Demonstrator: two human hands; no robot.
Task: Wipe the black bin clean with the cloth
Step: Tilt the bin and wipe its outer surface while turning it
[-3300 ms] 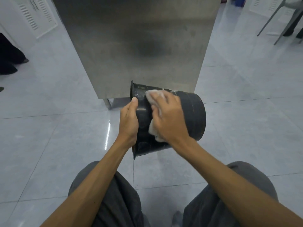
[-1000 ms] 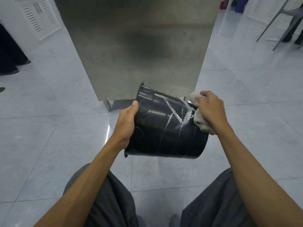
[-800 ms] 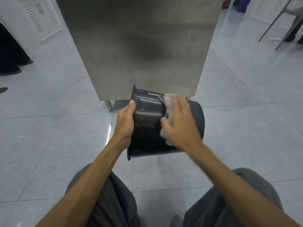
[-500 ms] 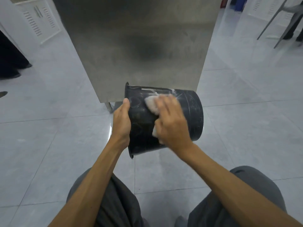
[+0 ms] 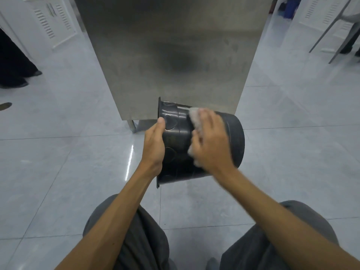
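My left hand [image 5: 154, 142] grips the black bin [image 5: 234, 139] by its rim, turned sideways so my right hand [image 5: 211, 143], fingers flat, presses the cloth [image 5: 194, 116] against its wall.

We can read no text, number or brand anywhere here. The white louvred metal cabinet door [image 5: 56, 22] at upper left carries a small dark mark, too blurred to make out. The round black plastic bin [image 5: 176, 133] shows only raised oval shapes.
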